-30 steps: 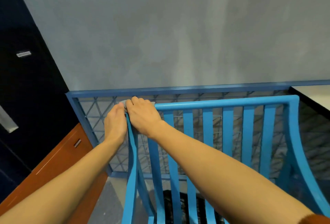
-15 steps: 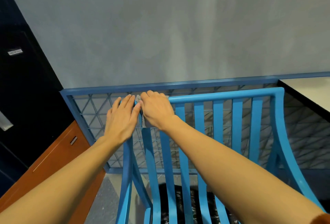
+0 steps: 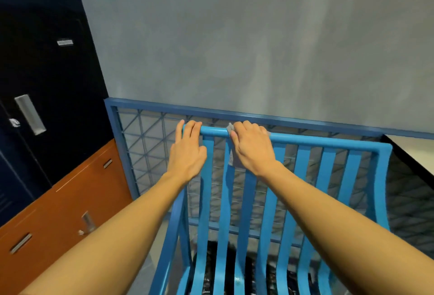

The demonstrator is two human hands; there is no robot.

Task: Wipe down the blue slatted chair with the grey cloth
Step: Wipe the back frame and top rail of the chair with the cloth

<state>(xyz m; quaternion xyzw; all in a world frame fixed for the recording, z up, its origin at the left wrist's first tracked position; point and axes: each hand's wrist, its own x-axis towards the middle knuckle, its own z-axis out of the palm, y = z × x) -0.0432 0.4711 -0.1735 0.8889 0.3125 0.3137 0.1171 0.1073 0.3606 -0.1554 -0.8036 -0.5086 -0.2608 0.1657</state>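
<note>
Centre frame: right hand [image 3: 254,151] curls its fingers over the cloth [image 3: 233,159] on the chair [image 3: 327,177] top rail; left hand [image 3: 186,153] lies nearly flat on the corner. Likely early; slats remain.

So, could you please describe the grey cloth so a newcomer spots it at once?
Find the blue slatted chair before the grey wall. On its top rail, the right hand holds a small grey textured cloth. It is the only fabric among blue bars.

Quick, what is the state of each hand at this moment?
Left hand: open, fingers resting on the top rail of the blue chair.
Right hand: holding the grey cloth against that rail.
</note>
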